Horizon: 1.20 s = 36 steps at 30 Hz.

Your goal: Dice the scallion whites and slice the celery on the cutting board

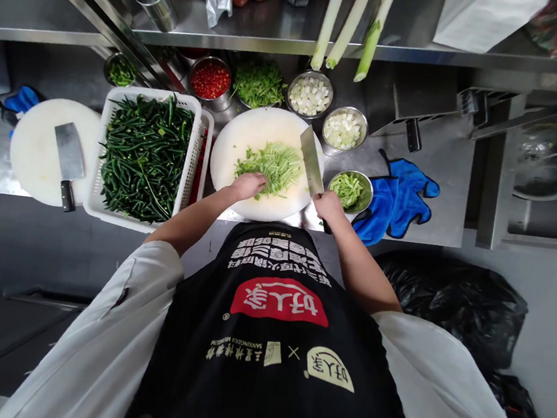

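On a round white cutting board (226, 139) lies a loose pile of cut green celery (278, 165), pale stem strips with some leaves. My left hand (249, 185) rests at the near left edge of that pile, its fingers curled together against the strips. A cleaver (310, 159) is in my right hand (329, 206), closed around the handle. Its broad blade slants over the board's right side, to the right of the celery. Just beyond my right hand stands a steel bowl of cut green stems (346, 190).
Left is a white basket (91, 167) of green chilies, then another board (27, 147) bearing a second cleaver (70, 152). Behind the board are bowls of chopped red chilies (210, 79), leafy greens (259, 85) and white pieces (310, 96). Blue gloves (397, 199) lie right. Leeks (350, 22) overhang the shelf.
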### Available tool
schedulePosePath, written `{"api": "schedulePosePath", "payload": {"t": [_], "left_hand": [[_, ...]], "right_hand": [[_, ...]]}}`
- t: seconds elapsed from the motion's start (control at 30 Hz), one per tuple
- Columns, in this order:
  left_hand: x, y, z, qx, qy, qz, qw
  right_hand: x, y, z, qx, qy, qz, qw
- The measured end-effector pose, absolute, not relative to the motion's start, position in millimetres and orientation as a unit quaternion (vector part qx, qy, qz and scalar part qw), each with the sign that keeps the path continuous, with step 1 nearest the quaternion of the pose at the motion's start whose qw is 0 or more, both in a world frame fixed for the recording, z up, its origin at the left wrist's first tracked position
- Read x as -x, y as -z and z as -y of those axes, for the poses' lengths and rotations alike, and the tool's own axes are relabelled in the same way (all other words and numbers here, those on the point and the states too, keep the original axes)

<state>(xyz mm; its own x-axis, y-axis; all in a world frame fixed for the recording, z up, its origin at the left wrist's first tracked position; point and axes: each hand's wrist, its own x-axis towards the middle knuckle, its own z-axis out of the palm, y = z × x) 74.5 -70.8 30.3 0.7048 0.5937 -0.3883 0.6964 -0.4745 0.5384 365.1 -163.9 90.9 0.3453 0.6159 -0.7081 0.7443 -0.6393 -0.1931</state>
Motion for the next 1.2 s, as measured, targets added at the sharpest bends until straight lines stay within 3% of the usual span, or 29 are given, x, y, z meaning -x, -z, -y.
{"api": "schedulePosePath", "payload": {"t": [0.23,0.47,0.63,0.9,1.2], "left_hand": [[-95.5,-20.7,80.9,-0.858,0.110,-0.373,0.336],[-60.0,-15.6,69.3,-0.758,-0.080,-0.483,0.431],[-38.5,-6.8,89.6,-0.700,-0.102,-0.521,0.478],[-49.3,2.5,133.2,-0.800,0.022,-0.469,0.374],[-35.5,4.9,113.4,-0.709,-0.116,-0.549,0.427]], "right_hand": [[-365.1,-90.4,162.6,-0.815,0.389,-0.422,0.086],[-365.1,-90.8,164.7,-0.818,0.393,-0.412,0.081],[-366.4,-89.6,164.8,-0.814,0.400,-0.413,0.081],[-365.7,-93.5,162.7,-0.816,0.392,-0.417,0.086],[-364.1,-94.5,162.5,-0.815,0.390,-0.419,0.088]]}}
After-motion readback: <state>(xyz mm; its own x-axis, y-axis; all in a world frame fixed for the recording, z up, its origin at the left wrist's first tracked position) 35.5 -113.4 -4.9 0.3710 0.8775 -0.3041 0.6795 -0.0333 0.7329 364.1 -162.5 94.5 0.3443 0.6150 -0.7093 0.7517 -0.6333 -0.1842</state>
